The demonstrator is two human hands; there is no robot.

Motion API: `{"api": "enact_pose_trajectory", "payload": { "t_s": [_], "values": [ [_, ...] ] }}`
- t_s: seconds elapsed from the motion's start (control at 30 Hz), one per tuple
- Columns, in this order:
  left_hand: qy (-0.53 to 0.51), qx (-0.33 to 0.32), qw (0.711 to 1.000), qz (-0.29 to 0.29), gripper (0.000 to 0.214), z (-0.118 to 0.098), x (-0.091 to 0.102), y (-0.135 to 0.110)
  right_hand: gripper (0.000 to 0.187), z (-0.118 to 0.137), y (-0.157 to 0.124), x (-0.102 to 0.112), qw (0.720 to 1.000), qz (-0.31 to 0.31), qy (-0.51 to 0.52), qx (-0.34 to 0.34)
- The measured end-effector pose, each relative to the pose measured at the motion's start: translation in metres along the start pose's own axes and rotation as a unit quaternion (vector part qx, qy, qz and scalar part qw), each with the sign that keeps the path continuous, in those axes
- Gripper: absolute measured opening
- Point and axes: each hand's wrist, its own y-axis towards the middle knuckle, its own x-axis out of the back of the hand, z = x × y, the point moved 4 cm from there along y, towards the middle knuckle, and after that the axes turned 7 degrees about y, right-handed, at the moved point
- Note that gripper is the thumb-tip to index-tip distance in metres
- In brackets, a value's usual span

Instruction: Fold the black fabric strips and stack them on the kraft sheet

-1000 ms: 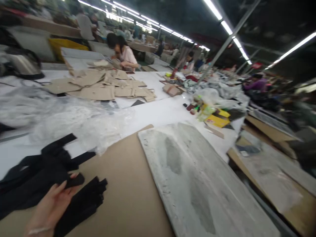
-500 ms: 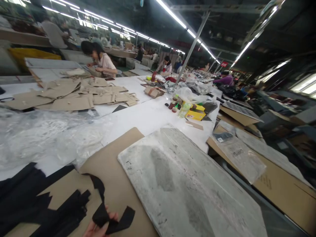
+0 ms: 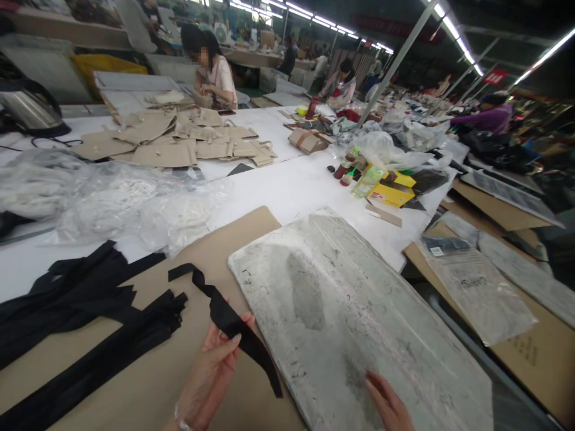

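A black fabric strip (image 3: 228,317) is pinched between the thumb and fingers of my left hand (image 3: 214,353), its two ends hanging loose. That hand is over the tan sheet (image 3: 251,230), beside the left edge of the grey board (image 3: 359,299). At the lower edge of the view, my right hand (image 3: 390,404) is over the board's near part with its fingers stretched out and nothing seen in them. To the left, a bundle of black strips (image 3: 130,341) lies on the tan sheet, with more black fabric pieces (image 3: 76,281) behind it.
Clear plastic bags (image 3: 121,200) lie at the left on the white table (image 3: 287,188). Beyond are tan cut pieces (image 3: 157,140) and a steel kettle (image 3: 31,108). A yellow box (image 3: 390,190) stands among bottles. Cardboard (image 3: 539,359) lies right. A co-worker (image 3: 222,75) sits across.
My left hand has moved up and right, and the black strip now stretches out across it. My right hand has come into view over the grey board. The camera view has shifted.
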Motion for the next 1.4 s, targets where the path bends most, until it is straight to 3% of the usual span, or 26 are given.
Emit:
{"api": "enact_pose_trajectory", "payload": {
  "t_s": [0.07, 0.2, 0.27, 0.33, 0.43, 0.63, 0.97, 1.07, 1.23, 1.4],
  "values": [
    [0.0, -0.001, 1.0, -0.003, 0.089, 0.004, -0.007, -0.001, 0.045, 0.043, 0.022, -0.037, 0.994, 0.077, 0.067, 0.025],
    [-0.008, 0.007, 1.0, -0.013, 0.089, 0.012, -0.015, 0.001, 0.054, 0.14, 0.03, -0.126, 0.937, 0.301, 0.152, 0.086],
    [-0.014, 0.01, 1.0, -0.016, 0.088, 0.016, -0.017, 0.004, 0.055, 0.161, 0.026, -0.157, 0.907, 0.373, 0.182, 0.074],
    [-0.021, 0.019, 0.999, -0.02, 0.086, 0.019, -0.018, 0.006, 0.046, 0.163, 0.025, -0.174, 0.896, 0.392, 0.205, 0.052],
    [-0.032, 0.037, 0.998, -0.028, 0.079, 0.023, -0.016, 0.011, 0.04, 0.149, 0.024, -0.179, 0.898, 0.375, 0.228, -0.003],
    [-0.051, 0.042, 0.997, -0.051, 0.048, 0.012, -0.008, 0.028, 0.038, 0.134, 0.019, -0.164, 0.883, 0.388, 0.245, -0.104],
    [-0.047, -0.021, 0.994, -0.099, 0.046, -0.027, 0.005, 0.029, 0.04, 0.1, 0.012, -0.139, 0.845, 0.411, 0.296, -0.172],
    [-0.042, -0.044, 0.992, -0.109, 0.049, -0.035, 0.005, 0.021, 0.042, 0.098, 0.008, -0.137, 0.845, 0.417, 0.288, -0.168],
    [0.004, -0.102, 0.987, -0.122, 0.051, -0.052, -0.001, 0.003, 0.04, 0.103, 0.006, -0.148, 0.87, 0.427, 0.213, -0.125],
    [-0.016, -0.1, 0.989, -0.111, 0.052, -0.064, -0.004, -0.009, 0.028, 0.126, 0.001, -0.166, 0.895, 0.424, 0.138, -0.002]
  ]
}}
